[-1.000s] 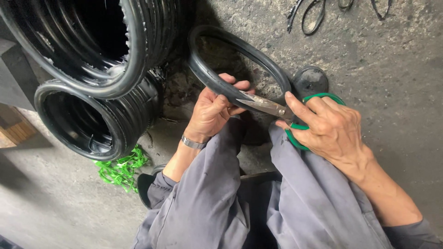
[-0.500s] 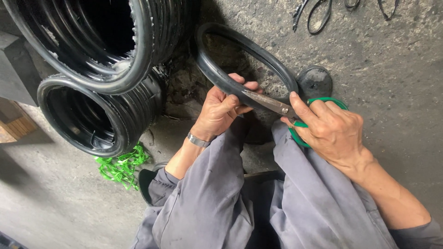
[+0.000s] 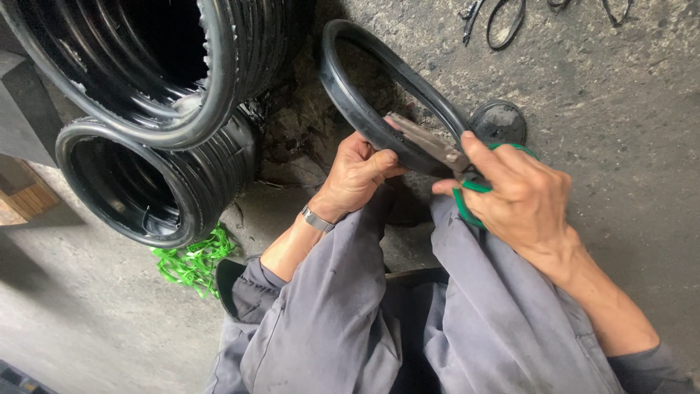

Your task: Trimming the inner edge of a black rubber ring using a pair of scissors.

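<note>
Between both hands, rubber ring, scissors

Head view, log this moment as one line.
left hand: grips rubber ring | right hand: works scissors, blades on ring | surface: concrete floor

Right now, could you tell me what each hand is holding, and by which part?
The left hand grips the black rubber ring at its near edge. The right hand holds the scissors by their green handles, blades at the ring.

Two hands, one scissors, one rubber ring, two tyre stacks.
</note>
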